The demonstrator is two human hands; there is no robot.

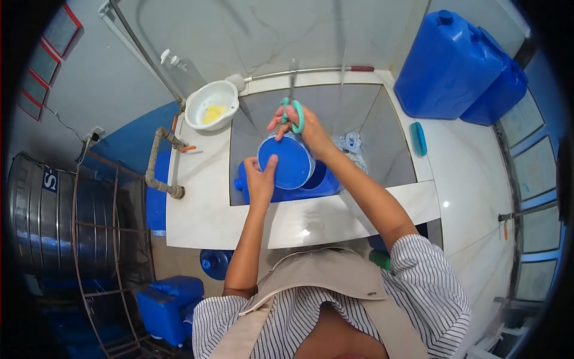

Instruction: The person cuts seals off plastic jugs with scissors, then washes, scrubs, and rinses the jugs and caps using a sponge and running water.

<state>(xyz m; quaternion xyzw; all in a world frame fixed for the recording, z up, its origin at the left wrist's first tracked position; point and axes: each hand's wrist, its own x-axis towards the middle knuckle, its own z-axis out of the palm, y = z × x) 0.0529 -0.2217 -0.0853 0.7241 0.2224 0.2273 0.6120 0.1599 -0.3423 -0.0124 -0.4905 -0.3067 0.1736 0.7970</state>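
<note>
In the head view, my right hand (308, 128) is closed round the teal handles of a pair of scissors (298, 116), whose blades point away toward the back wall. The fingers of that hand also reach the far rim of a round blue piece (288, 163) with a clear-looking edge. My left hand (260, 179) grips this piece from the left, its thumb pressed on the flat face. Beneath it, a blue plastic container (323, 185) lies in the grey sink basin (388, 149), partly hidden by the round piece and my right forearm.
A white basin (194, 110) with something yellow inside stands left of the sink, near a pump bottle (182, 72). A long-handled tool (317, 71) lies along the back ledge. Blue jerrycans (445, 66) and a teal brush (418, 139) are at right. Crumpled plastic (351, 146) lies in the sink.
</note>
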